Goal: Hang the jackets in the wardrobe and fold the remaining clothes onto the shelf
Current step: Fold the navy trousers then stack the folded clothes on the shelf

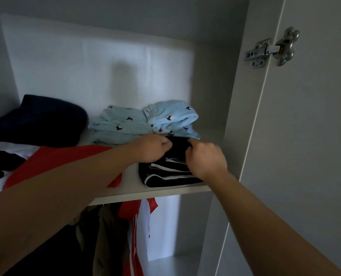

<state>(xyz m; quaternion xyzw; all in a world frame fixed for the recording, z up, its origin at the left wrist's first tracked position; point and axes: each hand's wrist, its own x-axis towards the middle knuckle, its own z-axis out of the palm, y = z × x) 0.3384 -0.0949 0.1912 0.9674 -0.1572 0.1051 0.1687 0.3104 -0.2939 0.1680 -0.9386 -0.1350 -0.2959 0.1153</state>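
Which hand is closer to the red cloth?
Left. The left hand is just right of the red cloth; the right hand is farther right, on the dark folded clothes.

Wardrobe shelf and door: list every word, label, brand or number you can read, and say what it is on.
None can be read.
The light blue garments carry only small dark bird-like motifs.
The dark folded garment shows white stripes, no letters.
The metal hinge bears no legible stamp.

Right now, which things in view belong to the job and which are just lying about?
Job: left hand, right hand, both pinching the dark white-trimmed garment; shelf; hung clothes below.
Lying about: light blue printed clothes, navy pile, red garment, door hinge.
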